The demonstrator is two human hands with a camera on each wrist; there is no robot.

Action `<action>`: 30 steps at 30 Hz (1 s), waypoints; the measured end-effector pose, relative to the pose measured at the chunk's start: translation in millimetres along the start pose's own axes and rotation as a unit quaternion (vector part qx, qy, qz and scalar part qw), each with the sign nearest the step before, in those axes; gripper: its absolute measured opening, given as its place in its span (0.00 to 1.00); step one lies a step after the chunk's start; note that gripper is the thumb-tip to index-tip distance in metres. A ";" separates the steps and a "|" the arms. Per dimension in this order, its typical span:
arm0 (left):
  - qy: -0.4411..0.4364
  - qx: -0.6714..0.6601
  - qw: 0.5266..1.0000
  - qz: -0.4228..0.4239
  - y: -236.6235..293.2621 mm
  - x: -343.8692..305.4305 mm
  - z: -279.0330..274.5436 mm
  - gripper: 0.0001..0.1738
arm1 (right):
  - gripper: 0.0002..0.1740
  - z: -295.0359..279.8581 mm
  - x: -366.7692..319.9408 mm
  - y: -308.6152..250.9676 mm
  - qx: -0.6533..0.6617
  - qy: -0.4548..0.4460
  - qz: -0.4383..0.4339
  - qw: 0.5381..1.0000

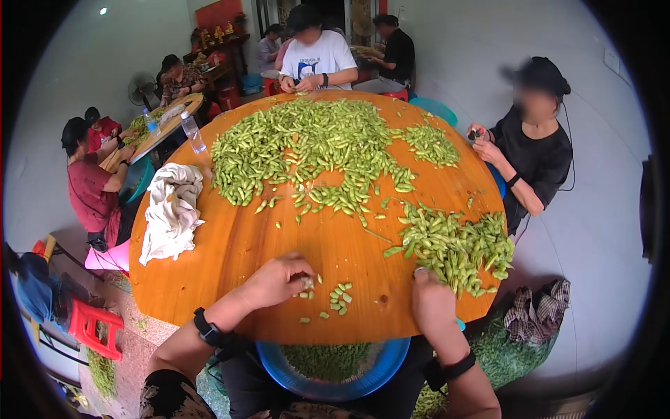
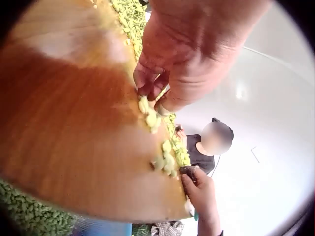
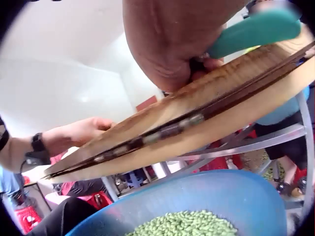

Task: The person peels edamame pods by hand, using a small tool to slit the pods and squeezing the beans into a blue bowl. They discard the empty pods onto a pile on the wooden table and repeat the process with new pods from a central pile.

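My left hand (image 1: 283, 279) is low over the table's near edge, fingers curled down and fingertips pinching at pale green shelled soybeans (image 2: 143, 104). Beside it, a small group of shelled soybeans (image 1: 340, 299) lies loose on the wood. My right hand (image 1: 433, 304) is at the near right edge, gripping a tool with a teal handle (image 3: 261, 32); its working end is hidden by the hand. Just beyond that hand lies a pile of green soybean pods (image 1: 457, 248). Below the table edge, a blue basin (image 3: 211, 189) holds many shelled beans (image 3: 184, 225).
A larger heap of pods (image 1: 314, 140) covers the far part of the round wooden table (image 1: 230, 279). A white cloth (image 1: 171, 209) and a water bottle (image 1: 192, 133) are at left. People sit across (image 1: 317, 59) and at right (image 1: 534, 133). A filled sack (image 1: 516, 349) stands on the floor.
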State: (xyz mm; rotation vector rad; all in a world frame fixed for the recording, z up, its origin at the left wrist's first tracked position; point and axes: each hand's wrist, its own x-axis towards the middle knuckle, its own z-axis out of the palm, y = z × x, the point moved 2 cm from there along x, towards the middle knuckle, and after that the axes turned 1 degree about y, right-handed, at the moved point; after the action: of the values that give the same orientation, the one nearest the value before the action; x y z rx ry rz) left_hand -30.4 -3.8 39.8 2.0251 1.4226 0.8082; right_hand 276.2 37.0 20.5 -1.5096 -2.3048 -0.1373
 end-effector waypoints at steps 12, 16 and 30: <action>0.144 0.253 0.953 -0.091 -72.5 136.1 -3.4 0.11 | 0.03 14.6 5.2 8.5 -0.097 0.020 -0.035 0.994; 0.129 0.306 0.940 -0.086 -54.1 109.2 -6.4 0.10 | 0.08 -4.3 13.6 12.4 0.073 0.009 -0.078 0.994; 0.102 -0.119 0.987 0.032 7.5 48.6 40.6 0.18 | 0.10 15.0 46.6 -78.1 0.648 -0.246 0.217 0.688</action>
State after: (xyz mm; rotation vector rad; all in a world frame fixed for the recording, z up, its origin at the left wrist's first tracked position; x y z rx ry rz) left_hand 16.9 36.6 25.8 1.8554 1.3005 1.1847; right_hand 185.7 48.8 33.4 -1.1647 -1.4053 1.7930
